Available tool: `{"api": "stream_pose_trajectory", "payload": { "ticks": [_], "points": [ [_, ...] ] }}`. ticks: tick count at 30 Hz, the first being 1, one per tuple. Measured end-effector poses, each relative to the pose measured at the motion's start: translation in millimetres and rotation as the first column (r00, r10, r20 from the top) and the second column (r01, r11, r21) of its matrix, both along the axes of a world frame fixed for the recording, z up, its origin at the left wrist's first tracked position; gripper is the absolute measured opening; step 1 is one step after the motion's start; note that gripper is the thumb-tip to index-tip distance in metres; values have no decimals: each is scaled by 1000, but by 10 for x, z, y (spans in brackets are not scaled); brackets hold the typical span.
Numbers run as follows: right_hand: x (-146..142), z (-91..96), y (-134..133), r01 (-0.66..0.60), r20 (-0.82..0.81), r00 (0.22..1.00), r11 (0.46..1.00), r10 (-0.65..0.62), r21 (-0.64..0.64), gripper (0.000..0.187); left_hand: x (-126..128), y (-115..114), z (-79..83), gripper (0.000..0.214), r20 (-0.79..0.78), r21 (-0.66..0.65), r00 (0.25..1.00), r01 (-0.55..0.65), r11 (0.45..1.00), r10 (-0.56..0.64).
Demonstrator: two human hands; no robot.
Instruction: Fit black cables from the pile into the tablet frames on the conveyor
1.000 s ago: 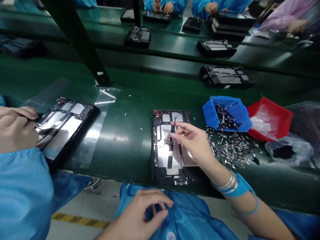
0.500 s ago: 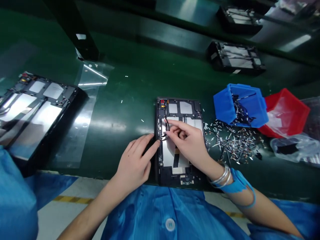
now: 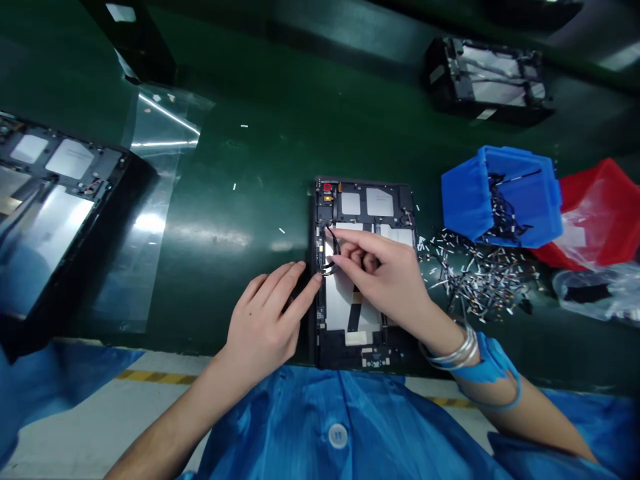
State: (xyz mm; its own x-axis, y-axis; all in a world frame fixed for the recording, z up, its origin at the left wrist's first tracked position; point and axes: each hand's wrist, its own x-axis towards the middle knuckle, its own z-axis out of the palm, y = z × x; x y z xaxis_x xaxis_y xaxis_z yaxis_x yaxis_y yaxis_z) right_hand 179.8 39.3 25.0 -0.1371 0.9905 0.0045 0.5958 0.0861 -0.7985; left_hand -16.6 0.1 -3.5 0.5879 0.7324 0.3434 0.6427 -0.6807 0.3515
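Thin, curved black cable (image 3: 337,245): over left side of black rectangular device with silver panels (image 3: 345,307), flat on glossy green tabletop (image 3: 250,213). Right hand (image 3: 387,270): thumb and forefinger nearly closed, apparently pinching cable; other fingers curled. Left hand (image 3: 270,313): half-open, fingertips at device's left edge beside cable's lower end; no grip visible. Judged handling: cable light, springy, ends delicate; best held mid-length. Device stiff, probably fragile; hold by rim. Brands, writing: none legible.
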Motion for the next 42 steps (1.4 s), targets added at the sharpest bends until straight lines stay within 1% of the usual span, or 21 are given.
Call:
{"api": "stream_pose_trajectory", "payload": {
  "ticks": [4, 6, 9, 11, 12, 15, 18, 22, 26, 28, 32, 34, 38, 40, 42],
  "points": [
    [28, 19, -5, -69, 91, 994, 994, 61, 88, 28, 26, 4, 15, 43, -51, 45, 998, -18, 999, 21],
    [68, 38, -12, -112, 190, 978, 983, 83, 147, 30, 48, 3, 35, 42, -82, 46, 996, -39, 998, 43],
    [156, 90, -61, -132, 403, 915, 953, 11, 272, 33, 79, -1, 57, 39, -115, 39, 991, -69, 997, 73],
    [212, 129, -124, -152, 479, 877, 928, -31, 339, 32, 90, -2, 56, 39, -101, 40, 992, -69, 997, 73],
    [234, 145, -160, -176, 490, 871, 919, -22, 353, 31, 92, -2, 51, 41, -85, 41, 994, -61, 997, 65],
    [262, 161, -251, -265, 483, 873, 898, 69, 351, 28, 85, 2, 29, 48, -66, 37, 997, -28, 999, 31],
    [258, 129, -280, -343, 513, 849, 871, 128, 351, 25, 77, 4, 12, 48, -86, 25, 996, -16, 1000, 18],
    [254, 80, -250, -430, 607, 783, 821, 133, 375, 25, 80, 2, -2, 47, -71, -5, 997, -16, 1000, 16],
    [262, 61, -219, -477, 681, 720, 809, 135, 344, 30, 83, 8, -6, 46, -62, -27, 998, -18, 999, 16],
    [266, 52, -204, -486, 696, 706, 804, 130, 342, 30, 81, 16, 0, 46, -58, -23, 998, -21, 1000, 19],
    [268, 22, -140, -521, 740, 665, 776, 106, 357, 29, 80, 29, 21, 45, -53, -18, 998, -17, 1000, 16],
    [255, 2, -77, -525, 763, 638, 782, 100, 337, 30, 83, 31, 25, 45, -57, -24, 998, -11, 1000, 10],
    [223, -3, 54, -473, 787, 612, 834, 80, 283, 33, 82, 38, 6, 47, -63, -37, 998, -10, 999, 8],
    [244, 41, 52, -434, 768, 637, 852, 61, 292, 35, 68, 38, 7, 49, -60, -51, 998, -20, 998, 16],
    [318, 109, -45, -369, 735, 678, 865, 0, 340, 37, 45, 14, 35, 53, -19, -85, 1000, -15, 996, 14]
  ]
}}
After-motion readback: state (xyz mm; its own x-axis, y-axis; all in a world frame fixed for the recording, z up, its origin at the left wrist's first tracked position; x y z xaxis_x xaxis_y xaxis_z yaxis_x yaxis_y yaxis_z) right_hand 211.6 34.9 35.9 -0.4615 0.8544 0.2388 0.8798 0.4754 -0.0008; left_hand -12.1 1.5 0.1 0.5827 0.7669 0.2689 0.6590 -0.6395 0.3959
